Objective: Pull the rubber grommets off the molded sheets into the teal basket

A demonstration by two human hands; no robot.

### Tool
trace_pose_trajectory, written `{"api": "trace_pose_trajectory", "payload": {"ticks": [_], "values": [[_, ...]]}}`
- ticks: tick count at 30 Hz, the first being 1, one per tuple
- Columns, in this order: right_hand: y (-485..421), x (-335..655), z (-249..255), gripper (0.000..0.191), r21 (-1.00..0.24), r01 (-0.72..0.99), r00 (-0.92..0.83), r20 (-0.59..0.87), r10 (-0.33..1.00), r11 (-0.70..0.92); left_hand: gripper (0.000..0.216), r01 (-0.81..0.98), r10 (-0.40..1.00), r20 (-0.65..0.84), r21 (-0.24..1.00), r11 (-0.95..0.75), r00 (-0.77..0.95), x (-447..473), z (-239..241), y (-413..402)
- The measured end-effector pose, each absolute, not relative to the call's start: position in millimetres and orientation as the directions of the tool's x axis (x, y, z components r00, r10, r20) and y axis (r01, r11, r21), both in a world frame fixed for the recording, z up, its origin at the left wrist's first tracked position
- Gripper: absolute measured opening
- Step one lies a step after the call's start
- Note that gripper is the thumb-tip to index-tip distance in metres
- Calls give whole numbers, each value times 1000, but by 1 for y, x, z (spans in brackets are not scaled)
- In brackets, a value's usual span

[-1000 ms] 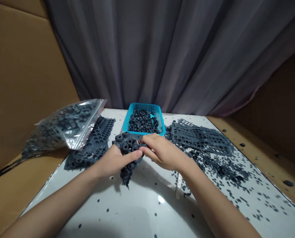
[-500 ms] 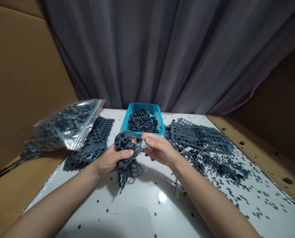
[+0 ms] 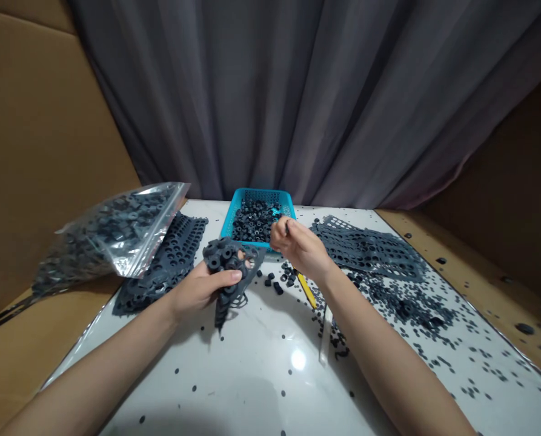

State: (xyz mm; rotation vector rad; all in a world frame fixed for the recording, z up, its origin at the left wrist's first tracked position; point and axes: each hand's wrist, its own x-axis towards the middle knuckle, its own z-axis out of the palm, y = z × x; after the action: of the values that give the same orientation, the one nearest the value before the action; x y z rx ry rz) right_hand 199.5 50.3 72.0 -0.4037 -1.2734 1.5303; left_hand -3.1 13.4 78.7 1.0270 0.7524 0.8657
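Observation:
My left hand (image 3: 206, 286) is closed around a bunched, dark grey rubber sheet (image 3: 230, 257) with round moulded parts and punched holes, its thumb pressed across the top. My right hand (image 3: 303, 245) is raised near the front right corner of a blue plastic basket (image 3: 227, 227). Its fingers are pinched, and a small black piece (image 3: 287, 227) shows between them. Inside the basket lie many small black rubber parts (image 3: 254, 221). A few loose black parts (image 3: 277, 288) lie on the white table between my hands.
A yellow-handled tool (image 3: 306, 290) and a thin clear strip (image 3: 326, 336) lie near my right wrist. At left, a zip bag of dark parts (image 3: 116, 227) leans on stacked perforated sheets (image 3: 179, 245). More sheets (image 3: 370, 248) and scattered black bits (image 3: 401, 309) cover the right side.
My right hand has let go of the rubber sheet and moved up and right towards the basket, a small piece in its fingers. My left hand still holds the sheet. The yellow-handled tool is now visible.

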Motion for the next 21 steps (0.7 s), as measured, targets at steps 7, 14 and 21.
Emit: {"api": "trace_pose_trajectory", "payload": {"ticks": [7, 14, 21], "values": [[65, 212, 57, 37, -926, -372, -445, 238, 863, 64, 27, -88, 904, 8, 996, 33, 428, -6, 77, 13], [66, 211, 59, 43, -969, -54, -419, 241, 875, 240, 21, 15, 894, -230, 970, 243, 385, -7, 87, 9], [99, 234, 28, 21, -576, 754, -153, 313, 937, 315, 20, 172, 891, -149, 982, 81, 428, 4, 92, 8]]}}
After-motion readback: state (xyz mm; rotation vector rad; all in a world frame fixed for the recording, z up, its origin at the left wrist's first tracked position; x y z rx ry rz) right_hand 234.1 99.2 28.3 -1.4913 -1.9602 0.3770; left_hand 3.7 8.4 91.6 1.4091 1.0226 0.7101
